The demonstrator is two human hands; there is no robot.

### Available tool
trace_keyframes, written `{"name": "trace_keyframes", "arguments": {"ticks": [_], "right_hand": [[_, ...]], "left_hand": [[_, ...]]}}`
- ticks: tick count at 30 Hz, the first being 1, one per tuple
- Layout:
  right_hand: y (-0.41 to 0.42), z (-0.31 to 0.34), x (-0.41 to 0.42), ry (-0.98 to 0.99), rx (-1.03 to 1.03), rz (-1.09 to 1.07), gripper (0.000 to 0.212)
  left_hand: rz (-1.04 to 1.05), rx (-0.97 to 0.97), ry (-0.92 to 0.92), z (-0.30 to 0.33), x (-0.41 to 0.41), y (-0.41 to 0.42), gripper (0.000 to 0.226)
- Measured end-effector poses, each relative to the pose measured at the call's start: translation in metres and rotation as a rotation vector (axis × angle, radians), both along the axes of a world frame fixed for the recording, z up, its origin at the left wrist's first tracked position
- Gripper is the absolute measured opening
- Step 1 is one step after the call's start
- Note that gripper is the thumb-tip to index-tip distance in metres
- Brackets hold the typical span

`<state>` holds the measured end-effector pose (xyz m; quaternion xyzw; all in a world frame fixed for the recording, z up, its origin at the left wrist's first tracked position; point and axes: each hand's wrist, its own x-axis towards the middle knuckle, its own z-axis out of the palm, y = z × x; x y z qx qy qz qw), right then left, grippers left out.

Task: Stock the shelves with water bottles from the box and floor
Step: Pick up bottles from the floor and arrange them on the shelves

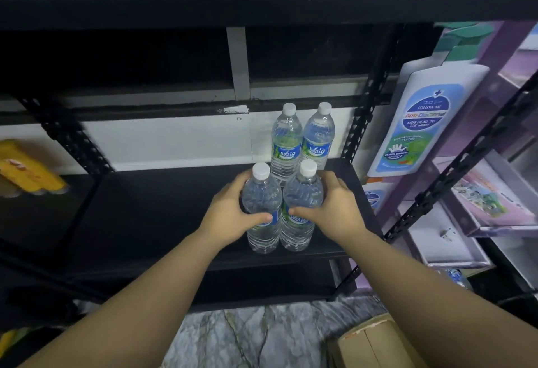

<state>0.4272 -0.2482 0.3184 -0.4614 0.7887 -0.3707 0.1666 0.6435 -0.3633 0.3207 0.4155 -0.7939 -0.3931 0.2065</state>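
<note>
I have both hands on the front pair of water bottles: my left hand (230,213) is curled round the left front bottle (262,210), thumb across its label, and my right hand (332,207) is wrapped round the right front bottle (301,207) the same way, so each hand is clamped on its own bottle. Both stand upright on the black shelf (145,216), touching each other, just in front of the two back bottles (286,140) by the shelf's right upright. The first risk I see is the front edge: the held pair sits near the lip, and if I let go before pushing them in, a nudge could tip one onto the marble floor (262,335). The second is the row behind: a hard shove would knock the front bottles into the back ones, and these tall, narrow bottles probably topple easily. The plastic looks thin and ribbed, so squeezing too tightly may buckle a wall and let it slip in my grip. I cannot tell whether the bases are fully seated or slightly lifted. The cardboard box (369,344) lies near my right forearm, where I could catch it on withdrawing.
</note>
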Motion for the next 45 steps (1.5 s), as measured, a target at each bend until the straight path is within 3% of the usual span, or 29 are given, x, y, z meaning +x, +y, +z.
{"name": "trace_keyframes", "arguments": {"ticks": [11, 22, 28, 45], "right_hand": [[-0.01, -0.014, -0.053, -0.118, -0.034, 0.138, 0.086], [-0.038, -0.012, -0.117, -0.009, 0.009, 0.157, 0.092], [-0.053, -0.01, -0.133, -0.08, 0.017, 0.193, 0.095], [-0.075, -0.012, -0.142, -0.059, 0.041, 0.167, 0.098]], "left_hand": [[0.067, 0.097, 0.161, -0.016, -0.041, -0.006, 0.092], [0.004, 0.072, 0.19, -0.02, -0.105, -0.034, 0.094], [0.017, 0.04, 0.147, -0.028, -0.121, -0.058, 0.105], [0.003, 0.032, 0.173, -0.028, -0.134, -0.079, 0.094]]}}
